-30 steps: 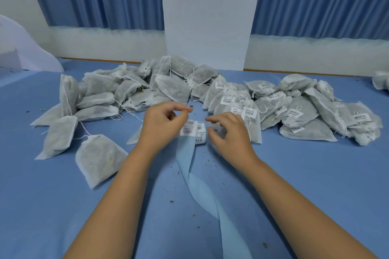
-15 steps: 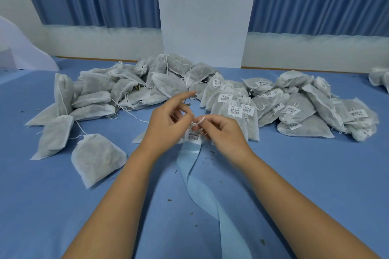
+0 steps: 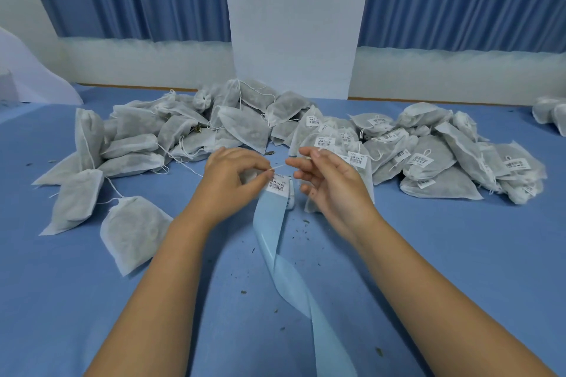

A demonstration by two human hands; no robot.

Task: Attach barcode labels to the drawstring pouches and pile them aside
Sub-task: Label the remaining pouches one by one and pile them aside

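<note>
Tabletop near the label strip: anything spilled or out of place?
Yes. Small dark flecks lie scattered on the blue table cover beside the twisted backing strip, likely crumbs leaked from the pouches.

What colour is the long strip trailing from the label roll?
The backing strip is light blue; the head view shows it.

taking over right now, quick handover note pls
Hands: left hand and right hand each pinch an end of a drawstring stretched between them, above the label strip.
Things: unlabelled pouches piled on the left, labelled pouches on the right.
Done: the right pile carries barcodes.
Left: label the pouch under the right hand, pile it right, then work through the left pile.
</note>
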